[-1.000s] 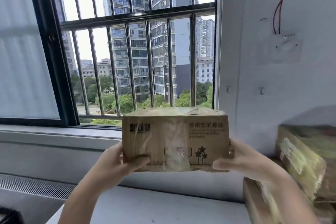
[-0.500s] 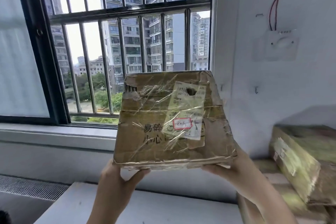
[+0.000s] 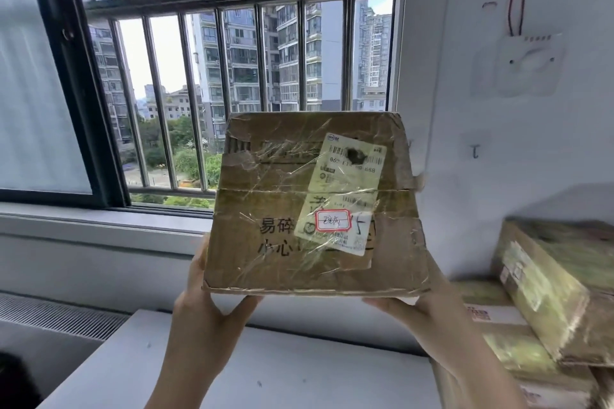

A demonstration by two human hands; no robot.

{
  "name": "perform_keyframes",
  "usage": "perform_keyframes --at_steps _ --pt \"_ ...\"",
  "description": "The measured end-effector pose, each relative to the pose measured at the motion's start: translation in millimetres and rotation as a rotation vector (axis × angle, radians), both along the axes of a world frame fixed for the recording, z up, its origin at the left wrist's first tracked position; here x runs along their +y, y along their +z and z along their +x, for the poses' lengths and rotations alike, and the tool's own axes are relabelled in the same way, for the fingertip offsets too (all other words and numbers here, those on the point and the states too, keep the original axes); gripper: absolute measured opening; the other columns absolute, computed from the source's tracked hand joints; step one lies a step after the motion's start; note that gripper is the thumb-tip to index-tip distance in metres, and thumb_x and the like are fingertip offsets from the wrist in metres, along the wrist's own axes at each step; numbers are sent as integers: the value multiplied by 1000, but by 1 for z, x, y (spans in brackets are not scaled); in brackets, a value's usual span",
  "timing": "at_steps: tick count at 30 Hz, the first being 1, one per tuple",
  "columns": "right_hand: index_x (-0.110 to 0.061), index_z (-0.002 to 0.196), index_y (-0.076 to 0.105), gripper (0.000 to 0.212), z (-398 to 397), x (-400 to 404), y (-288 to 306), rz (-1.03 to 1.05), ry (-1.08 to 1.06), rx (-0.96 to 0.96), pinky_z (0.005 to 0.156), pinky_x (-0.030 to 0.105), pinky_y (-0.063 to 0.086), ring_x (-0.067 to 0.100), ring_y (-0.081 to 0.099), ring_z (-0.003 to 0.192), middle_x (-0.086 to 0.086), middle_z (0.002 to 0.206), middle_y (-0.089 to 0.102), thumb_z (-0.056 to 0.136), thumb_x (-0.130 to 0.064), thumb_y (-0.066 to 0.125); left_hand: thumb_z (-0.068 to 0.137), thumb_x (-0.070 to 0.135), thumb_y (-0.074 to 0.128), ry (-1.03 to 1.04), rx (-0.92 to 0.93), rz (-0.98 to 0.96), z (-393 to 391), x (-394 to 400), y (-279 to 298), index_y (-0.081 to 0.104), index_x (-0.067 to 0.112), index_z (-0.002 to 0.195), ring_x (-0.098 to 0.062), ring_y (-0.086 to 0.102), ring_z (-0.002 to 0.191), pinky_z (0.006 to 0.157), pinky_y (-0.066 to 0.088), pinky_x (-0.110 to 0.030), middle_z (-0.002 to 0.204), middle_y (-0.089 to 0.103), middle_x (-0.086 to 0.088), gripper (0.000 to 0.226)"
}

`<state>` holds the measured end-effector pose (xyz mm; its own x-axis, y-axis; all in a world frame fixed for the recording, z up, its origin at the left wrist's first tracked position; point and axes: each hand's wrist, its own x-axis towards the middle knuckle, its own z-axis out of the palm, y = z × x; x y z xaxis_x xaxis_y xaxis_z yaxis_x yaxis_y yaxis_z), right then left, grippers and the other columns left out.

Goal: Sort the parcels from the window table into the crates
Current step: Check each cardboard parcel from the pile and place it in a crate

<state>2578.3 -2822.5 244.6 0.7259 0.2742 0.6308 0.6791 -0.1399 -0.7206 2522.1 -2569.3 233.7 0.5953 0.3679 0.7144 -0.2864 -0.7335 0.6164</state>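
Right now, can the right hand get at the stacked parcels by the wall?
Probably not yet: the right hand grips the held box along with the left hand. The stacked parcels sit close beside it, nothing between.

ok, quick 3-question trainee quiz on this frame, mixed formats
1. True or false: the cardboard parcel rests on the table.
2. Which hands hold the parcel? A) left only B) right only C) both
3. Fill in: the small sticker on the shipping label has a ___ border.

Key: 1 false, it is held up in front of the window. 2 C, left hand and right hand. 3 red.
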Motion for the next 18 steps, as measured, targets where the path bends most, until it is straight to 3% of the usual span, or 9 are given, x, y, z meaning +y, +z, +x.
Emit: perform_keyframes --at_steps 2,4,5,7,9,11,13,15,18 --pt "-35 122 54 58 3 10 -2 29 7 18 87 16 48 2 63 106 -16 114 66 71 -47 79 66 9 85 -52 -4 -113 -8 0 -3 1 32 151 -2 57 98 79 42 -13 110 45 45 121" --pt "-40 126 49 67 9 23 -9 22 39 36 93 31 51 10 61 112 -10 121 64 67 -52 78 70 6 81 -73 -29 -144 -18 7 -9 -23 58 136 13 55 103 79 37 2 123 54 25 133" --pt "-37 129 47 70 13 31 -14 4 55 24 93 34 51 10 60 113 -9 123 62 67 -49 78 70 6 81 -28 -30 -147 -24 13 -12 -22 61 134 15 56 102 78 37 3 123 57 13 133" --pt "-34 133 46 73 19 50 -22 -24 80 10 93 25 50 5 58 114 -7 128 58 67 -48 75 66 6 83 107 9 -86 -39 28 -15 1 46 147 14 59 94 78 39 3 115 62 5 123" --pt "-24 141 43 84 23 74 -32 -41 136 28 92 13 45 2 55 118 -5 135 53 66 -52 71 62 4 86 237 58 -66 -61 47 -17 32 32 144 14 60 86 75 41 2 106 64 10 102" --pt "-14 145 39 97 22 104 -41 -71 237 23 98 17 44 7 50 125 -5 141 48 65 -56 76 62 2 86 338 119 -80 -86 66 -22 47 31 135 7 62 86 79 45 -4 100 63 17 88" --pt "-28 139 46 99 15 136 -52 -70 390 15 100 34 47 16 48 130 -8 136 54 55 -70 78 64 3 85 449 148 -99 -114 81 -27 47 39 126 1 62 87 81 50 -15 97 61 22 80" --pt "-41 133 52 87 -4 175 -57 -62 502 22 101 42 46 18 45 133 -10 134 55 55 -71 77 68 6 83 524 172 -131 -147 96 -32 41 50 113 4 60 88 75 47 -12 96 59 24 75" --pt "-23 148 34 83 -39 237 -61 -68 597 -20 106 34 41 9 37 137 -10 149 38 77 -44 69 71 9 82 601 179 -228 -203 120 -39 36 45 112 0 61 96 74 45 -11 105 60 19 72"
